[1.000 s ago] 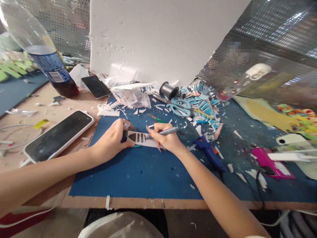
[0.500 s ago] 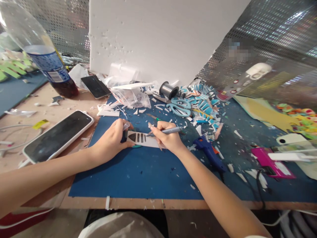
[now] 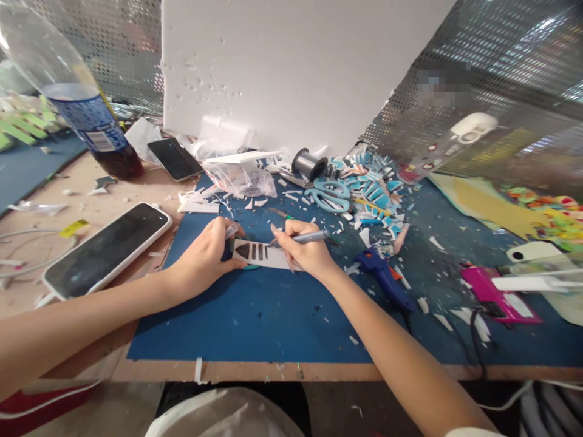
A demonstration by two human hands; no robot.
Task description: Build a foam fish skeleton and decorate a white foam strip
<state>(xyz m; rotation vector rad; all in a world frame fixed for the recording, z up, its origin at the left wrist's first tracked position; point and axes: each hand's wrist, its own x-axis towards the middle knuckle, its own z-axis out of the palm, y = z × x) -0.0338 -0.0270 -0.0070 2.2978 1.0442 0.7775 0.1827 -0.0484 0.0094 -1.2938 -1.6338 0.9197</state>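
Observation:
My left hand [image 3: 210, 246] is closed on the left end of a white strip [image 3: 279, 259], pinning it on the blue mat. Dark shapes mark the strip: a pointed one and several bars. A dark item and a clear bit show by the left fingers, too hidden to name. In a writing grip, my right hand [image 3: 304, 247] holds a slim grey pen-like tool [image 3: 314, 236]. Its tip meets the strip beside the last bar; whether it is a nib or a blade I cannot tell. Something teal [image 3: 252, 267] peeks out under the strip's lower edge.
Light-blue scissors [image 3: 328, 197], a wire spool [image 3: 310, 164] and heaped scraps [image 3: 376, 188] lie behind my hands. A blue glue gun [image 3: 382, 279] and a pink device [image 3: 498, 296] are rightward. Leftward are a phone [image 3: 109, 249] and a bottle [image 3: 93, 121]. White board [image 3: 282, 67] stands behind.
My right hand and the tool have shifted very slightly left along the strip. The left hand keeps its hold. The whole view has moved a little.

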